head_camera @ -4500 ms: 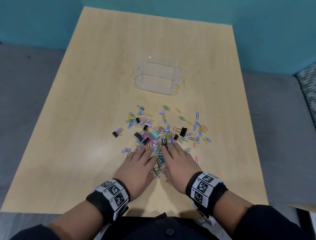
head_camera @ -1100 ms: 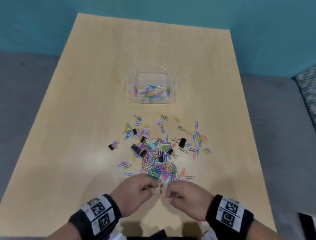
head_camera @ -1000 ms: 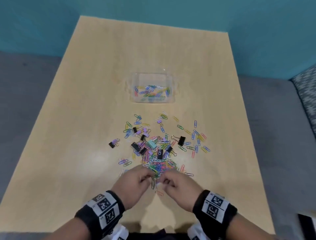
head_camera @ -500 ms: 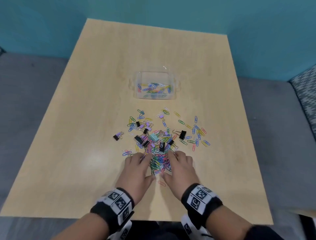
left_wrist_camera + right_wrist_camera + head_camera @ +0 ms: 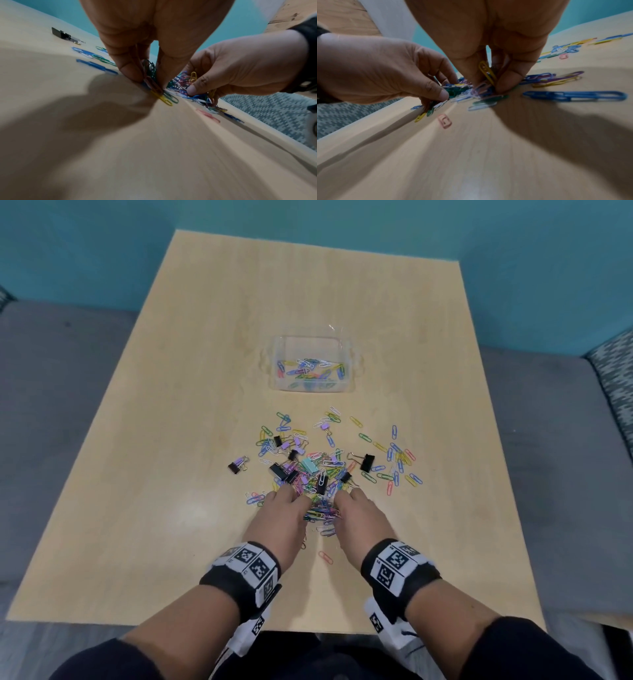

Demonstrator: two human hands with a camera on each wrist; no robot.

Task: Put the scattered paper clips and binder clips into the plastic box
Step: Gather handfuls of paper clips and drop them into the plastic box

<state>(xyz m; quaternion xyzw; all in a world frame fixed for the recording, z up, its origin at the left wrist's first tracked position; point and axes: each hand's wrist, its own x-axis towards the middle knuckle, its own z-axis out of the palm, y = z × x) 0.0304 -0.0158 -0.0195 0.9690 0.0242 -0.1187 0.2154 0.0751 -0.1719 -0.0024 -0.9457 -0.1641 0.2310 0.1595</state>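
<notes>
A clear plastic box (image 5: 352, 361) stands mid-table with several coloured paper clips in it. Nearer me lies the scattered pile of paper clips (image 5: 320, 474) mixed with black, lilac and mint binder clips; one black binder clip (image 5: 367, 462) sits at the pile's right. Both hands work at the pile's near edge. My left hand (image 5: 286, 505) (image 5: 149, 79) pinches a bunch of clips between thumb and fingers against the table. My right hand (image 5: 349, 501) (image 5: 488, 82) pinches another bunch, a yellow paper clip (image 5: 486, 72) among them.
A small black binder clip (image 5: 235, 466) lies apart at the pile's left. One pink paper clip (image 5: 325, 557) sits between my wrists. The wooden table (image 5: 171, 508) is ringed by grey seating, with a teal wall behind.
Since 4.5 s ago clips have appeared in the box. In the last second both hands slid forward into the pile's near edge and their fingers curled round clips.
</notes>
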